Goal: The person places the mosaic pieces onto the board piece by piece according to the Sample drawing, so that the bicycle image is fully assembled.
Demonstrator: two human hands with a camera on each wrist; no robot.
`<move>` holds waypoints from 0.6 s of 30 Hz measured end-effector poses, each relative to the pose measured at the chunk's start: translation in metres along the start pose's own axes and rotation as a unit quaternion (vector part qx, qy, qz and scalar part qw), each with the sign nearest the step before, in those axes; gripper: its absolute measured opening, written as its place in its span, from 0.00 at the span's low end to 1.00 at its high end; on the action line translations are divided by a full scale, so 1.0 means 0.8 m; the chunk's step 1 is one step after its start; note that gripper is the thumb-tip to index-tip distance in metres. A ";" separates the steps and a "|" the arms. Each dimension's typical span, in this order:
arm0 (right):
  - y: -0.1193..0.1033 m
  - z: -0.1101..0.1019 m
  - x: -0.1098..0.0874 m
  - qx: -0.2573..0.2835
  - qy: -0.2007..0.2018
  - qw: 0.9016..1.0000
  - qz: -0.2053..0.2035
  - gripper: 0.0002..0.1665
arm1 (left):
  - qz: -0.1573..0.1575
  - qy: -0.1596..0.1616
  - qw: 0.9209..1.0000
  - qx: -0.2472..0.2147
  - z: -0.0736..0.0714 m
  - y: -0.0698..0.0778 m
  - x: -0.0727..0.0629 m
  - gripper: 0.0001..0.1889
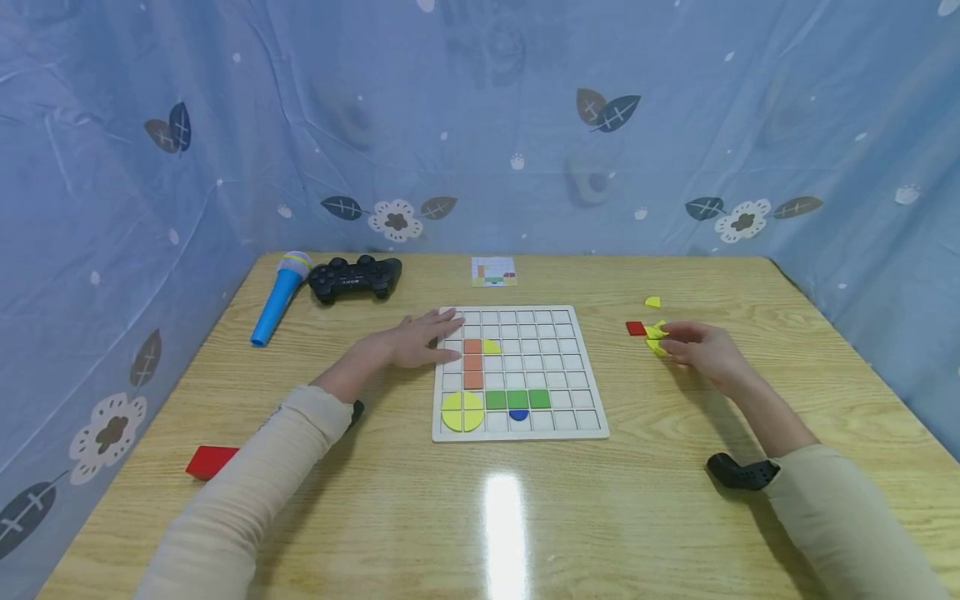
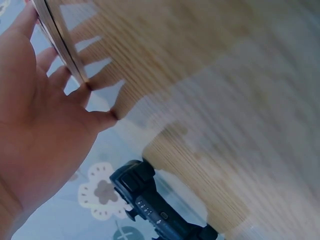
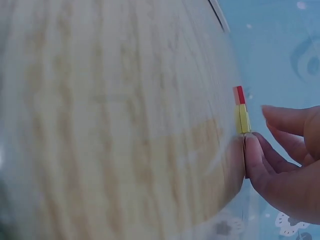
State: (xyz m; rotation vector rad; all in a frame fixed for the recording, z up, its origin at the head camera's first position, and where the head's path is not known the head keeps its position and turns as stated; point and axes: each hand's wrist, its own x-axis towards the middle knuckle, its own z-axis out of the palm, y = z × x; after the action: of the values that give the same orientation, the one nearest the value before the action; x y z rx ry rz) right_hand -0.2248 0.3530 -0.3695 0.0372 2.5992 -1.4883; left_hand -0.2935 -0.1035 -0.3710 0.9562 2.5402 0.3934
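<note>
My left hand (image 1: pixel 420 340) rests on the left edge of a white grid board (image 1: pixel 592 417), fingers spread. In the left wrist view, the left hand (image 2: pixel 45 105) touches the board's side (image 2: pixel 62 45). On the board lie orange squares (image 1: pixel 473 362), a yellow quarter piece (image 1: pixel 491 347), green squares (image 1: pixel 517 400), a blue half-round piece (image 1: pixel 518 414) and a yellow circle of quarters (image 1: pixel 462 412). My right hand (image 1: pixel 701 354) is at some yellow pieces (image 1: pixel 655 332) beside a red square (image 1: pixel 635 328). In the right wrist view, a gap separates the right hand's (image 3: pixel 290 155) thumb and forefinger.
Another yellow piece (image 1: pixel 652 302) lies farther back. A patterned card (image 1: pixel 493 271) sits behind the board. At the back left are a blue microphone (image 1: pixel 277 298) and a black game controller (image 1: pixel 355 278). A red block (image 1: pixel 212 461) lies near the left forearm. Blue curtain (image 1: pixel 495 125) surrounds the table.
</note>
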 end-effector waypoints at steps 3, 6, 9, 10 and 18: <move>-0.004 0.003 0.000 -0.044 0.008 0.999 -0.011 0.29 | -0.001 -0.001 1.000 0.001 0.000 0.000 0.000 0.37; -0.008 0.008 0.000 -0.074 0.017 0.997 -0.019 0.28 | -0.003 -0.003 1.000 0.000 -0.001 0.000 0.000 0.37; -0.010 0.012 0.002 -0.093 0.026 0.995 -0.029 0.27 | -0.005 -0.003 1.000 0.000 -0.001 0.000 0.000 0.37; -0.011 0.013 0.003 -0.097 0.028 0.994 -0.032 0.26 | -0.006 -0.003 1.000 0.000 -0.001 0.000 0.001 0.37; -0.011 0.016 0.006 -0.105 0.038 0.993 -0.032 0.26 | -0.010 -0.003 1.000 0.000 -0.001 0.000 0.001 0.37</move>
State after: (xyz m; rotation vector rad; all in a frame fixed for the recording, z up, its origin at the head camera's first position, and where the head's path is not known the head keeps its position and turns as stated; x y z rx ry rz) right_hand -0.2289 0.3376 -0.3688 -0.0127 2.8284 -1.2458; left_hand -0.2940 -0.1027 -0.3706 0.9287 2.5426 0.3845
